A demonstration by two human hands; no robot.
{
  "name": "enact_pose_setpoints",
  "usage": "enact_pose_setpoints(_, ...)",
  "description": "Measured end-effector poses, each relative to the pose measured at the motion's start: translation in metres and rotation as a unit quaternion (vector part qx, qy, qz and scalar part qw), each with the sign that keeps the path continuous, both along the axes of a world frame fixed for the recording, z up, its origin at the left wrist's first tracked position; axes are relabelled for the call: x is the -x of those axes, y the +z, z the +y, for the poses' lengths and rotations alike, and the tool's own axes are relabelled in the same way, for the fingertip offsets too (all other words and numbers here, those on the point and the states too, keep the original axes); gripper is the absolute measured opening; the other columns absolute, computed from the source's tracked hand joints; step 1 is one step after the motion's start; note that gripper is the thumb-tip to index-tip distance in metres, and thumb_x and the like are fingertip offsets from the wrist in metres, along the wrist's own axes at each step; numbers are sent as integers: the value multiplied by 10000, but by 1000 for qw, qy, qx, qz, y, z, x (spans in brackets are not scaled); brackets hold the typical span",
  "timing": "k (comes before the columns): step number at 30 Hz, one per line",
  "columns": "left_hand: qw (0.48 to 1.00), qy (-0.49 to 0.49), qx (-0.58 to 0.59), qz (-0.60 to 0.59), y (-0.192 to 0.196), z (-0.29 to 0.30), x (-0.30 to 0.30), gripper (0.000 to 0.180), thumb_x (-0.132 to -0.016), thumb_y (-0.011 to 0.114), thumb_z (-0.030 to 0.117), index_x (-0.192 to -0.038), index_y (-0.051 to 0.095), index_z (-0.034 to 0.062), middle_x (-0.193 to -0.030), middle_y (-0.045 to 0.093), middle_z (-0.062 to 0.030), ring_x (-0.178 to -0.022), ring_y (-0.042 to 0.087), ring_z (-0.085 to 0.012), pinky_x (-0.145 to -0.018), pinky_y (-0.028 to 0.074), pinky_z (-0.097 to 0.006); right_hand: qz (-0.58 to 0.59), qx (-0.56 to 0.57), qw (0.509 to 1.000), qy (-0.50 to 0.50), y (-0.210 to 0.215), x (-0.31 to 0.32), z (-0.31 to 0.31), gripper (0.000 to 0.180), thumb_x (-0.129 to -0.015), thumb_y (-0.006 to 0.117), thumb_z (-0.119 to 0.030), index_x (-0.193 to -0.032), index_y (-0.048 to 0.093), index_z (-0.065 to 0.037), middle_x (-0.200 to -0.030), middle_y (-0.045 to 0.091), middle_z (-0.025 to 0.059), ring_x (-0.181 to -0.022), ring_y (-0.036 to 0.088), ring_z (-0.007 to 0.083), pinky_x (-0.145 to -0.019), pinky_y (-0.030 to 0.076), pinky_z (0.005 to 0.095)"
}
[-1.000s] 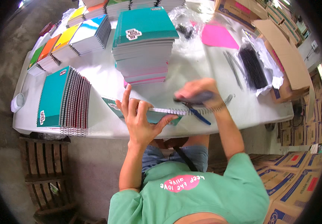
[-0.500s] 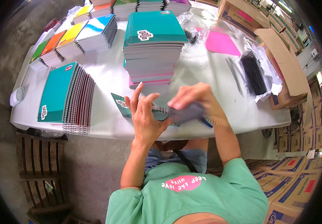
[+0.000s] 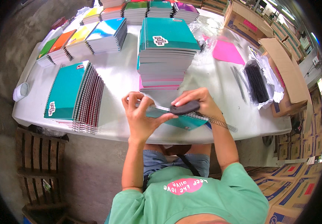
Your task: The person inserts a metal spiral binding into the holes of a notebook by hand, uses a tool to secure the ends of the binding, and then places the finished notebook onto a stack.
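Note:
Between my hands is a teal notebook (image 3: 192,122), its bound edge raised and partly hidden by my fingers. My left hand (image 3: 140,115) grips that edge at its left end, thumb below and fingers above. In my right hand (image 3: 196,102) is a dark, rounded oblong pad (image 3: 185,108), pressed at the notebook's edge. A loose wire-like spiral coil (image 3: 223,124) runs out from the edge to the right, passing over my right wrist. Just beyond my hands rises a tall stack of teal notebooks (image 3: 168,35). To the left lies a pile of spiral-bound teal notebooks (image 3: 65,91).
Black spiral coils (image 3: 256,82) lie in white paper beside an open cardboard box (image 3: 286,71). A pink sheet (image 3: 228,52) and clear plastic (image 3: 202,28) are at the back right. Colourful notebook stacks (image 3: 106,35) line the far left. A cup (image 3: 20,92) stands near the left edge.
My right hand, blurred before, now shows sharply with the dark pad at the notebook's edge. The notebook's cover shows more to the right. The whole view has shifted slightly.

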State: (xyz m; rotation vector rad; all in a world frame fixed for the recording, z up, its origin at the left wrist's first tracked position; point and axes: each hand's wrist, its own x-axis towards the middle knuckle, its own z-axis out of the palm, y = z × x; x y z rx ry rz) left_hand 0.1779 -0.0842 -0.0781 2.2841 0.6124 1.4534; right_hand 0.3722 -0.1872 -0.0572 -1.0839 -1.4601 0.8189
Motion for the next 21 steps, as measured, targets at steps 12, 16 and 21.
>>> enact_pose_setpoints(12,996,27,-26,-84,-36,4,-15,797,-434,807,618,-1027,591,132,-1198,290,-111,-937,391,-227,-746,401,-345,134,-103,985,24,-4,-1,-7,272,-614,699,69,-883,698,31,-940,678,182,-865,659,241,-796,523,336)
enact_pose_setpoints(16,998,11,-5,-58,-30,0,-16,786,-448,811,603,-1026,575,125,-1193,295,-122,-981,404,-240,-781,395,-367,-51,64,973,-215,-4,-6,0,365,-641,616,99,-971,710,-26,-940,699,118,-909,653,186,-824,495,278)
enact_pose_setpoints(21,994,-31,56,-84,-37,2,-12,757,-423,839,559,-942,537,98,-1158,319,-127,-1030,422,-256,-795,408,-380,-148,71,981,-100,2,3,7,360,-652,623,100,-986,699,-9,-946,698,122,-878,665,190,-826,505,290)
